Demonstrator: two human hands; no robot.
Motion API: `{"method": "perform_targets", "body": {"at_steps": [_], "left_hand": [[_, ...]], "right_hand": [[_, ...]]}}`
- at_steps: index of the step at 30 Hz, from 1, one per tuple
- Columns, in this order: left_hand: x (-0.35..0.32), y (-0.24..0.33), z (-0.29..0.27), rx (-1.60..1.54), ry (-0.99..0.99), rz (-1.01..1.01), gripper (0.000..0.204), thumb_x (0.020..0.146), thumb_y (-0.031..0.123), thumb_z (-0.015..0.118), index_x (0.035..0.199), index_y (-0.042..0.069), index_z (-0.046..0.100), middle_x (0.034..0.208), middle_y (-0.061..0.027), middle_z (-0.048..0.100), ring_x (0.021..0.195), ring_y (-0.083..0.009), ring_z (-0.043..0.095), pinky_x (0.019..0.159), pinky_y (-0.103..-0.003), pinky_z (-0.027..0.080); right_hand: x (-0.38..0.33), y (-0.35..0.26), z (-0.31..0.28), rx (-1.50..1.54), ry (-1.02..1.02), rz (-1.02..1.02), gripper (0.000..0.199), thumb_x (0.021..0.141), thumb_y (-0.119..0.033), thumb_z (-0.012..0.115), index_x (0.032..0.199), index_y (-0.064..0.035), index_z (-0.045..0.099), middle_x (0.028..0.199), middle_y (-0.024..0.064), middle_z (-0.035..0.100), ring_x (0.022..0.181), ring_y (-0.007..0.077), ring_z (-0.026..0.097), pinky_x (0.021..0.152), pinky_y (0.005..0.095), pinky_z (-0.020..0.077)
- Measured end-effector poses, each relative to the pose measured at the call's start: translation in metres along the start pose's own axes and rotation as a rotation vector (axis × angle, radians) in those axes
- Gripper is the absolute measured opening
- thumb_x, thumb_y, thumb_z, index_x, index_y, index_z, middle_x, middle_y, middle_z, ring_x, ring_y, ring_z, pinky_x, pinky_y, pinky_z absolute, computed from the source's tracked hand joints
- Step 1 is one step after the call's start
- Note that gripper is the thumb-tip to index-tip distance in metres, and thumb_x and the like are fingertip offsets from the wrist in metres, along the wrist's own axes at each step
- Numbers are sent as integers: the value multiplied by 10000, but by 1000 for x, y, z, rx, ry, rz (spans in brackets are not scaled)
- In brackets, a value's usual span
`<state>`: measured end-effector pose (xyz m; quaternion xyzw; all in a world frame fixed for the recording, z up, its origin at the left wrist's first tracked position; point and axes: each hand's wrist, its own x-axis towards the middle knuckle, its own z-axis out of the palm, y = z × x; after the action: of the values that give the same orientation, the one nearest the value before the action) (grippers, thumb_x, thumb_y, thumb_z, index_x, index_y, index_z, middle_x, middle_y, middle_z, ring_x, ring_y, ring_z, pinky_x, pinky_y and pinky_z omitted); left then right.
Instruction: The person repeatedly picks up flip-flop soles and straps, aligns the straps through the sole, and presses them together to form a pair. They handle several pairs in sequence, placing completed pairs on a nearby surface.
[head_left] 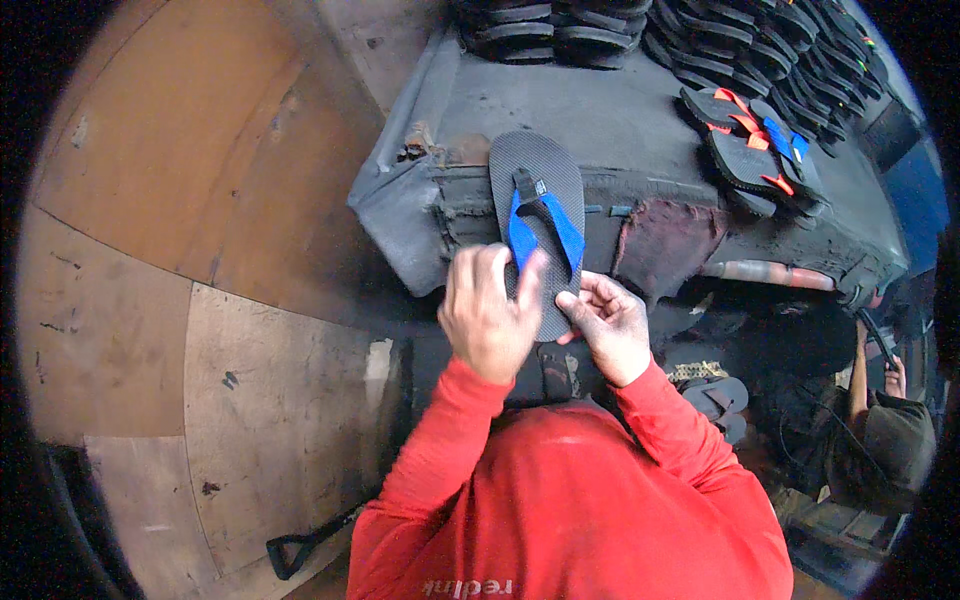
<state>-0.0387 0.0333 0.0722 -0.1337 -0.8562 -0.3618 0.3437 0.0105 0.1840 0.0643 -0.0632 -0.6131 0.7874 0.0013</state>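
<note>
A dark grey flip-flop (541,160) with a textured sole and a blue strap stands tilted in front of me, its toe end up at the bench's front edge. My right hand (613,328) pinches the heel end between thumb and fingers. At the sole's left edge, my left hand (487,315) is closed around the side, with its slightly blurred thumb across the sole below the blue strap (566,238). The undersides of those fingers are hidden.
Stacks of black sandals (555,35) line the back of the dark bench (600,110). Sandals with orange and blue straps (750,150) lie at its right. A dark red cloth (668,240) hangs from the front edge. Wooden panels (270,380) cover the left; another person (885,440) is at far right.
</note>
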Motion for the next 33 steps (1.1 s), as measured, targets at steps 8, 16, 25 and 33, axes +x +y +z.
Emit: {"method": "perform_targets", "body": {"at_steps": [8,16,25,33], "left_hand": [[-5,10,-23,-551,-342,-491,554,921,149,681,1369,-39,415,927,-111,649,636,-109,620,482,-256,486],[54,50,21,-1291,-404,-684,647,972,179,610,1469,-67,276,1017,-149,643,681,-163,656,610,-277,544],[-16,43,17,-1311,-693,-639,494,1009,278,536,1339,-82,457,1166,-225,627,1017,-295,667,827,-390,577],[-37,37,2,-1170,-573,-897,335,973,267,609,1150,-17,620,981,4,630,869,-66,552,768,-250,468]], "right_hand": [[-3,-4,-3,151,-1,-29,352,903,-37,663,1236,36,575,934,58,654,750,105,633,599,278,603],[-17,-138,-135,-1379,633,-864,447,816,-14,666,1252,-107,627,1281,117,596,1202,285,550,1013,403,426],[12,-163,-189,-1444,634,-1029,327,831,5,622,1149,-72,643,1173,100,644,1099,310,605,1055,435,389],[-72,-38,-2,-1245,-196,-708,414,736,-261,723,1072,-22,677,1145,148,635,1056,281,616,911,408,502]]}}
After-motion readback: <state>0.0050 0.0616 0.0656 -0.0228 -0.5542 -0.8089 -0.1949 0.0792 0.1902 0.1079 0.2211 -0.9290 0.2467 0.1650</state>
